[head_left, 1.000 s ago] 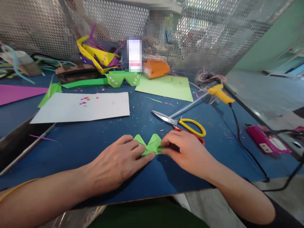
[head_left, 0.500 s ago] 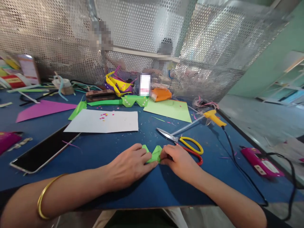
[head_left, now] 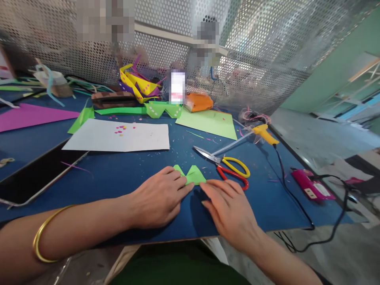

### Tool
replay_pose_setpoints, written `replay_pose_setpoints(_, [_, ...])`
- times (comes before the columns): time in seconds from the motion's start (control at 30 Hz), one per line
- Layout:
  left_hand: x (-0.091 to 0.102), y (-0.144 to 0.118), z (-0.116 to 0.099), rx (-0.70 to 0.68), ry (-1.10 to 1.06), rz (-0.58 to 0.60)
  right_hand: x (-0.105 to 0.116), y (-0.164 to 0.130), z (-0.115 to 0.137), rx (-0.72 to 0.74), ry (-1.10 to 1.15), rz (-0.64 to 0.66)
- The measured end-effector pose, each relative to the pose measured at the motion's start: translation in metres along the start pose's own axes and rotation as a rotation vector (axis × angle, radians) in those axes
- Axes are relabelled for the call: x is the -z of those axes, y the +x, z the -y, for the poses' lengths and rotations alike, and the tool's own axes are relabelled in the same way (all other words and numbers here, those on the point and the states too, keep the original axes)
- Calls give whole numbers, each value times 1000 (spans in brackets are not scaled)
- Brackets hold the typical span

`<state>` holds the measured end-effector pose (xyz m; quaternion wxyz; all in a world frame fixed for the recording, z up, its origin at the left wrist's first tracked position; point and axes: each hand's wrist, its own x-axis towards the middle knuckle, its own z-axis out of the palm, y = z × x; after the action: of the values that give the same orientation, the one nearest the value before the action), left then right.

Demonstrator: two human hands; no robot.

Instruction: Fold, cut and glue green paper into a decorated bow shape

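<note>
Near the front of the blue table lies a folded piece of green paper point(head_left: 196, 176) with two pointed peaks. My left hand point(head_left: 162, 196) covers its left part, the fingers closed on it and the thumb pressed along its lower edge. At the right corner, the fingertips of my right hand point(head_left: 230, 208) touch or almost touch the paper. The thumb of that hand is spread from its fingers, with nothing between them. Just beyond my right hand lie scissors point(head_left: 215, 158) with one yellow and one red handle, blades pointing away to the left.
A white sheet point(head_left: 139, 138) with pink bits overlaps a dark tablet-like device point(head_left: 35, 172). Behind are green paper glasses point(head_left: 160, 110), a light green sheet point(head_left: 208, 122) and an orange packet point(head_left: 198, 103). A yellow glue gun point(head_left: 265, 135) and a corded magenta power strip point(head_left: 313, 185) lie right.
My right hand has loosened its pinch on the green paper and spread its fingers, baring the right corner. My left hand stays on it. The camera view has shifted.
</note>
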<state>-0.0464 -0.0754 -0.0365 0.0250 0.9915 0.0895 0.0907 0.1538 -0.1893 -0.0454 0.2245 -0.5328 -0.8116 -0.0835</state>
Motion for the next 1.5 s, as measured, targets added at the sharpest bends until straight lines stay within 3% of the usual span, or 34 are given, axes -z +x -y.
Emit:
replay_pose_setpoints(0.2, [-1, -1, -2, 45, -60, 62, -12, -8, 26, 17, -113, 71])
replay_pose_setpoints(0.6, [-5, -1, -1, 45, -53, 13, -22, -3, 34, -38, -254, 101])
replay_pose_setpoints(0.73, [-7, -3, 0, 32, -48, -35, -18, -3, 33, -112, -256, 126])
replay_pose_setpoints(0.97, [-6, -3, -1, 40, -36, -17, -14, -9, 26, -187, -263, 122])
replay_pose_setpoints(1.33, [-6, -2, -1, 34, -12, -40, -8, -9, 18, -160, -219, 123])
replay_pose_setpoints(1.5, [-6, -2, 0, 35, -10, -17, -2, -10, 14, -201, -179, 42])
